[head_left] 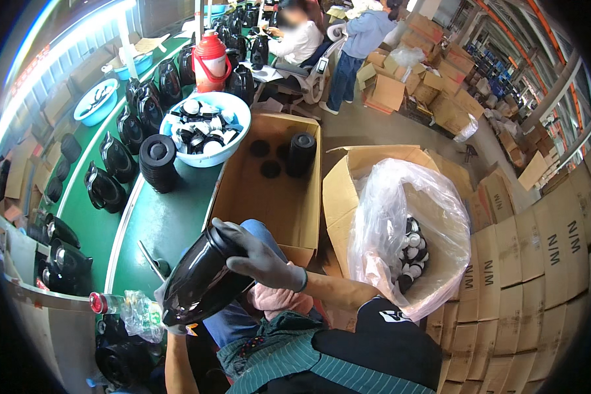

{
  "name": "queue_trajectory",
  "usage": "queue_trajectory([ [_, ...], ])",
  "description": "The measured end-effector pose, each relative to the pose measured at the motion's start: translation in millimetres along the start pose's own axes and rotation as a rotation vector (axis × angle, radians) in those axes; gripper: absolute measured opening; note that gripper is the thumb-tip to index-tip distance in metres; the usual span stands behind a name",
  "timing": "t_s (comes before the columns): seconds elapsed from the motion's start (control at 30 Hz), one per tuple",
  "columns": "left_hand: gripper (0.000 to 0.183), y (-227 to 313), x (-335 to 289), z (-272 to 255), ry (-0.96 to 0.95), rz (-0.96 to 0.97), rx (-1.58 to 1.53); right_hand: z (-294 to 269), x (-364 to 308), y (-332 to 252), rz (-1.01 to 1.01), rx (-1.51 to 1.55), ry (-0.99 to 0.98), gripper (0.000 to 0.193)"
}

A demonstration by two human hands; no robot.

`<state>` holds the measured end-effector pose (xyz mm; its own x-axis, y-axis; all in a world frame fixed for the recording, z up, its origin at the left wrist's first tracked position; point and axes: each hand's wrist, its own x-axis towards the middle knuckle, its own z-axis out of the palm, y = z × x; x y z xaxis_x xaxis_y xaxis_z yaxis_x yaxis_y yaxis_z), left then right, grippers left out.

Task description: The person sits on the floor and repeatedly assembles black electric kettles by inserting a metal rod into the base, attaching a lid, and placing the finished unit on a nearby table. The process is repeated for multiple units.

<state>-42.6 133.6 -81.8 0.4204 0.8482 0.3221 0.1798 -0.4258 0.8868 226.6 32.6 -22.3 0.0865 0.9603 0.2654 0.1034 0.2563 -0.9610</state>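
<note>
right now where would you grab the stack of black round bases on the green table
Take the stack of black bases around its lower half, coming in from the near right side. It stands upright with ribbed round sides, and the blue basin crowds its upper right while black jugs line its left.

A jug body (200,279) lies in the lap, the open carton (269,190) beyond it, the counter (157,217) left, the bag-lined box (400,223) right

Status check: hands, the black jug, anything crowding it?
Right hand, gloved, clamps the black jug near its top. Left hand grips its base, mostly hidden. Jug tilted over the lap. Open cardboard box just ahead.
</note>
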Motion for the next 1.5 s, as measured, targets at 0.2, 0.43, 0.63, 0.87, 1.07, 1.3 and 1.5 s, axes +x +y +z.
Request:
queue_trajectory([
  [0.2,0.050,1,7,1,-0.346,0.135,0.049,1,1,-4,-0.423,-0.355,-0.083,0.111],
  [0.43,0.086,-35,-20,2,-0.604,-0.234,-0.395,-26,8,-22,-0.500,-0.372,-0.283,0.122],
  [0.63,0.084,-93,-67,-26,-0.354,-0.812,-1.104,-26,2,17,-0.492,-0.184,-0.198,0.126],
  [0.87,0.041,-95,-55,-45,-0.266,-0.562,-0.610,-30,-7,31,-0.120,0.027,-0.174,0.124],
  [1.07,0.037,19,0,-19,-0.048,0.051,0.340,-26,-4,25,0.535,0.507,-0.074,0.091],
  [1.3,0.033,13,10,-19,-0.083,0.032,0.301,1,-12,20,0.262,0.083,0.063,0.086],
  [1.5,0.045,-95,-36,-23,-0.323,-0.670,-0.936,-1,-17,20,-0.246,-0.082,-0.044,0.105],
])
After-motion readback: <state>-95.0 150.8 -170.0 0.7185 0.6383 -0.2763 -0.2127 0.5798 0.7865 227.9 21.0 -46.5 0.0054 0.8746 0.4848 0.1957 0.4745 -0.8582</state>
